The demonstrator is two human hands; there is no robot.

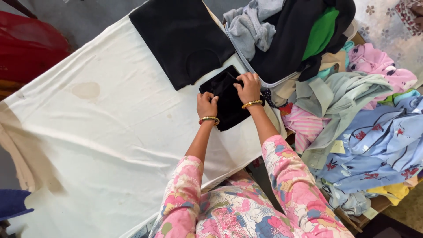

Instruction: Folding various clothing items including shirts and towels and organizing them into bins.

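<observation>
A small folded black garment (229,103) lies on the white sheet (110,132) covering the table. My left hand (206,105) grips its near left edge, fingers curled into the fabric. My right hand (248,87) presses and pinches the cloth on its upper right side. Both wrists wear gold bangles. A larger folded black garment (183,39) lies just beyond it, not touched by either hand.
A heap of loose clothes sits to the right: a grey garment (255,26), a black and green one (308,35), a pink one (379,64), a pale green shirt (339,97), a blue floral one (379,141). A red object (26,44) stands far left.
</observation>
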